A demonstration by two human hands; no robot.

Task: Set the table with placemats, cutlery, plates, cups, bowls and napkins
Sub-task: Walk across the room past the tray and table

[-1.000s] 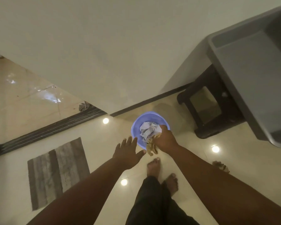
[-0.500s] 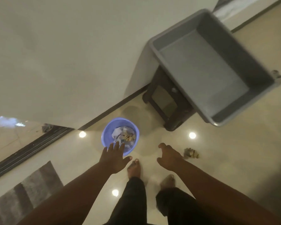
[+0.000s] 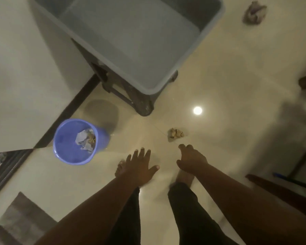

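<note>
Your right hand (image 3: 191, 160) has let go of the scraps into the blue bin (image 3: 74, 141); both hands' fingers (image 3: 142, 152) are now loose, holding nothing. Another crumpled scrap (image 3: 174, 133) waits just beyond your right fingers.

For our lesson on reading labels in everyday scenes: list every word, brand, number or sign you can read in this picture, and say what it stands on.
None: no readable text shows anywhere.
Blue bin: plain wall, no label visible.
Crumpled paper inside the bin: any print is too blurred to read.
Grey tub: no marking visible.
Crumpled wads on the floor: no text to be made out.
</note>
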